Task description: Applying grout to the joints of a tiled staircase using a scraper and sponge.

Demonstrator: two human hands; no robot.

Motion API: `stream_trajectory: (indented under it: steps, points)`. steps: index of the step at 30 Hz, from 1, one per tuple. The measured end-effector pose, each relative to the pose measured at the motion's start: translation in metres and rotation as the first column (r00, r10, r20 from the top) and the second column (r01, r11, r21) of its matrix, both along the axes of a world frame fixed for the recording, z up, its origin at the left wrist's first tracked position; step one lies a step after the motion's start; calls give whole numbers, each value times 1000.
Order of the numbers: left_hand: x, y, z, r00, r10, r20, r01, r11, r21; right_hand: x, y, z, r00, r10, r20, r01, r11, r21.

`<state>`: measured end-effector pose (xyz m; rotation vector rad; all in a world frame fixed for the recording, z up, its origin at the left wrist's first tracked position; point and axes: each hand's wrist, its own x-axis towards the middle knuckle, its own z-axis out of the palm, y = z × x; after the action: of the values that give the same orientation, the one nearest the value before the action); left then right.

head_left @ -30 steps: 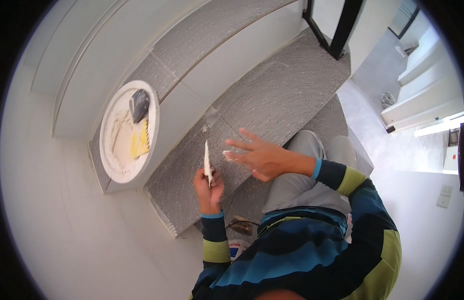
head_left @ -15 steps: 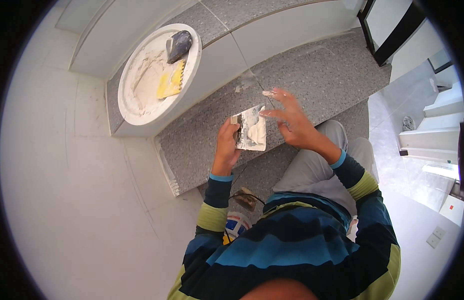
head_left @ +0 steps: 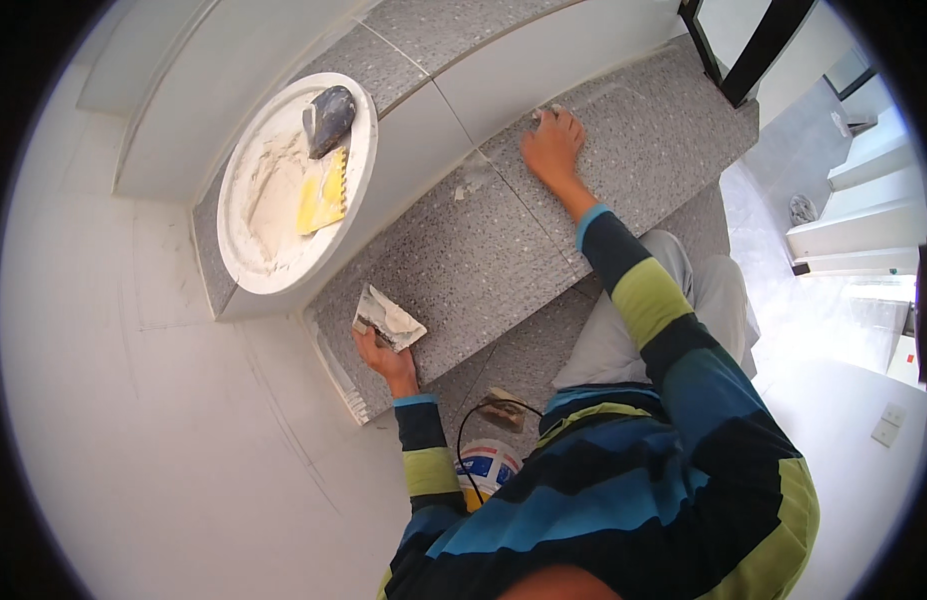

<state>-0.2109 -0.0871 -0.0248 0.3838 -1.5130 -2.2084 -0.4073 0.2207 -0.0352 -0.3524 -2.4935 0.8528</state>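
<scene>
My left hand (head_left: 390, 362) is closed around a flat scraper (head_left: 391, 318) whose blade carries white paste. It is held over the left part of the grey speckled stone step (head_left: 423, 270). Farther off and to the right, my right hand (head_left: 553, 150) reaches to the back of that step, where it meets the white riser (head_left: 543, 75). Its fingers are curled, with whitish paste about the fingertips at the joint. Whether anything is pinched in them is hidden. A patch of paste (head_left: 471, 181) smears the step beside the tile seam.
On the upper step at the left stands a round white tub lid (head_left: 231, 235) of paste, bearing a yellow notched spreader (head_left: 323, 195) and a dark rounded tool (head_left: 330, 120). Below lie a bucket (head_left: 486, 465), a black cord and a dirty trowel-like piece (head_left: 503, 410). A black frame (head_left: 753, 60) stands far right.
My hands have moved apart. The left has drawn back leftward with the scraper; the right has left the scraper's side and gone up to the step's back joint, its fingers now curled.
</scene>
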Motion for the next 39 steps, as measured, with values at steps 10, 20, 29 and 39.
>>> stream_trajectory:
  steps: [10, 20, 29, 39]
  points:
    - [2, -14, -5, 1000, 0, 16, -1, 1000, 18, -1, -61, 5, 965, 108, 240, -122, 992, 44]
    - [2, -10, -3, 1000, -6, -25, 9, 995, 104, 3, -71, 7, 992, 113, 57, -109, 991, -76]
    - [1, -11, -4, 999, -3, -34, 6, 997, 82, 63, -193, 28, 946, 273, 177, -298, 945, 134]
    - [-4, -11, 9, 914, -366, 173, 211, 795, 568, 152, -123, 85, 439, 856, -275, -899, 418, -134]
